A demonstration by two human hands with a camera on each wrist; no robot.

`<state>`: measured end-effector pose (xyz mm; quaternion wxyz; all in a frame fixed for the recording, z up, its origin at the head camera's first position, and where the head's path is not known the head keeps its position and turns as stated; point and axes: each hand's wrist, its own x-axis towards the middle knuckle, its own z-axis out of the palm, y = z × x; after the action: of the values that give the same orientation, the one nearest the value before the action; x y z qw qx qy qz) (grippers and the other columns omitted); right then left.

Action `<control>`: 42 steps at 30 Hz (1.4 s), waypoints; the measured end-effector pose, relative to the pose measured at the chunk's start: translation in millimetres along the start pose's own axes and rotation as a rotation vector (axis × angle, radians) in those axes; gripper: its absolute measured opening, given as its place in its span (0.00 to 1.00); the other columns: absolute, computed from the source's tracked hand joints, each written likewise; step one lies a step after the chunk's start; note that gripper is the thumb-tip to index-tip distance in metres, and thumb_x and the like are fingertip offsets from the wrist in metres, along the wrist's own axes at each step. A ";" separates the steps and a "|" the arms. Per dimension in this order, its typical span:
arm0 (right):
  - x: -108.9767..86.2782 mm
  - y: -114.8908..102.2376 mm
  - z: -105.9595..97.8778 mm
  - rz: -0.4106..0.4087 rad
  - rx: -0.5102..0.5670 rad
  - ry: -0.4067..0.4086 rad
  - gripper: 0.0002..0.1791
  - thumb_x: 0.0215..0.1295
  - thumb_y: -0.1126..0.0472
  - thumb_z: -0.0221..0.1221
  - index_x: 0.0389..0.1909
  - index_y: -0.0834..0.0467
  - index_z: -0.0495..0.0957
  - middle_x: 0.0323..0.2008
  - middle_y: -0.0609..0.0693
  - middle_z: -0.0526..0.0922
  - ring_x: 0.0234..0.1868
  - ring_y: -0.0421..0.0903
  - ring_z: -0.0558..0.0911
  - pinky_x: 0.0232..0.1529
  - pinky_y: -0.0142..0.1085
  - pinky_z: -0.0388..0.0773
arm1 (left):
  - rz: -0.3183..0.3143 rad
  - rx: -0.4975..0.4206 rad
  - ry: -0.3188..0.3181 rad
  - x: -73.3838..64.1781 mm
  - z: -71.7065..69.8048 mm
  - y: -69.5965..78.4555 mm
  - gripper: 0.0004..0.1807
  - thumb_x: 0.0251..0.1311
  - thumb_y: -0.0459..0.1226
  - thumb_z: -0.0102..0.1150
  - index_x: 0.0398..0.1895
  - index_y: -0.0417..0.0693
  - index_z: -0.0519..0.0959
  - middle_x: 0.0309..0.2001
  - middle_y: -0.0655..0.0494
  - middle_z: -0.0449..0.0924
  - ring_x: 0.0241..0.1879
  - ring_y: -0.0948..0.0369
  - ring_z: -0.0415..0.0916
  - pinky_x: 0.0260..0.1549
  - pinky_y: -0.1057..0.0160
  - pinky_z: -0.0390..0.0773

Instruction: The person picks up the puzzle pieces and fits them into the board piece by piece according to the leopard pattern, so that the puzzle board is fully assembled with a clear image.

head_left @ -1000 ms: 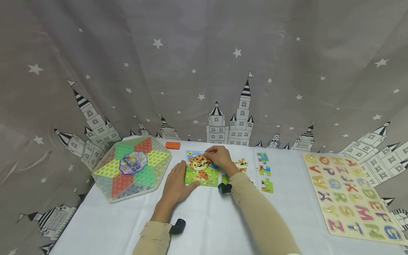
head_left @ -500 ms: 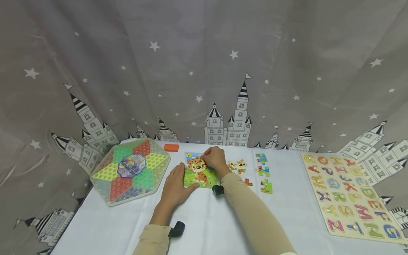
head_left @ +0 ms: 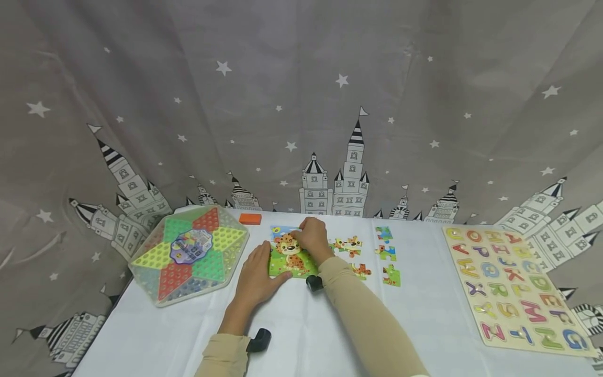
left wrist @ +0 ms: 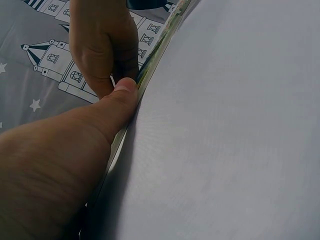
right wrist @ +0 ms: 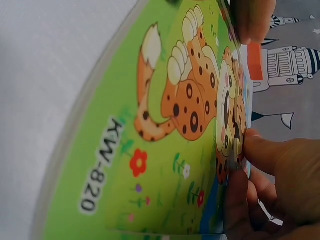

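Note:
A square picture puzzle (head_left: 282, 266) of a spotted leopard cub on green grass lies on the white table. My left hand (head_left: 257, 277) rests at its left side, fingers fairly straight along that edge and thumb at the near edge. My right hand (head_left: 314, 238) is over the upper part, by the cub's head. In the right wrist view, its thumb and fingers pinch a small puzzle piece (right wrist: 236, 146) at the cub's face, mostly covered by the fingertips. The left wrist view shows the left thumb (left wrist: 120, 97) against the puzzle's thin edge.
Loose puzzle pieces (head_left: 388, 253) lie right of the puzzle in rough columns, some partly behind the right forearm. At left is a hexagonal Chinese checkers board (head_left: 214, 262); an orange block (head_left: 250, 219) sits behind. A wooden alphabet board (head_left: 515, 288) lies far right. A grey castle-print curtain (head_left: 264, 120) hangs behind.
My right hand has shifted a little left over the puzzle's upper part, uncovering more loose pieces beside it. The left hand stays at the edge. The head view has shifted slightly.

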<state>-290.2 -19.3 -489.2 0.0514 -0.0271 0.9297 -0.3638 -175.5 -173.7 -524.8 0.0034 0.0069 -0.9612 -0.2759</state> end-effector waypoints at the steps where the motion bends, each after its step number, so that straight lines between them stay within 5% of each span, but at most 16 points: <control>1: -0.1 -0.4 0.5 -0.003 0.002 0.001 0.18 0.61 0.51 0.71 0.40 0.63 0.84 0.39 0.57 0.87 0.37 0.50 0.84 0.43 0.41 0.85 | -0.001 0.001 0.000 -0.1 -0.2 -0.2 0.60 0.59 0.60 0.67 0.82 0.37 0.48 0.81 0.39 0.51 0.80 0.41 0.49 0.78 0.38 0.54; 14: 2.2 -4.1 3.0 -0.003 -0.023 0.021 0.20 0.61 0.50 0.72 0.41 0.64 0.83 0.44 0.58 0.82 0.45 0.54 0.82 0.52 0.44 0.84 | 0.021 0.005 0.018 3.1 -2.8 -1.3 0.59 0.59 0.60 0.67 0.81 0.37 0.49 0.81 0.39 0.52 0.80 0.41 0.49 0.78 0.39 0.54; 34: -0.6 -4.0 7.7 -0.024 -0.063 0.028 0.23 0.61 0.49 0.72 0.42 0.64 0.80 0.45 0.58 0.75 0.41 0.49 0.75 0.48 0.42 0.82 | 0.017 -0.003 0.005 2.6 -4.0 -0.4 0.59 0.59 0.59 0.67 0.82 0.37 0.48 0.81 0.40 0.51 0.81 0.42 0.48 0.79 0.39 0.52; 42: -0.8 14.3 -11.0 -0.058 0.074 -0.019 0.20 0.66 0.49 0.68 0.48 0.61 0.83 0.49 0.58 0.81 0.49 0.53 0.81 0.53 0.45 0.82 | 0.003 0.011 -0.006 2.1 1.3 -1.5 0.59 0.59 0.60 0.67 0.82 0.38 0.48 0.81 0.40 0.50 0.81 0.42 0.47 0.79 0.39 0.52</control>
<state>-290.9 -1.3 -490.8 0.0506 -0.0558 0.9139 -0.3988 -177.7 -174.3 -526.7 0.0010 0.0045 -0.9627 -0.2707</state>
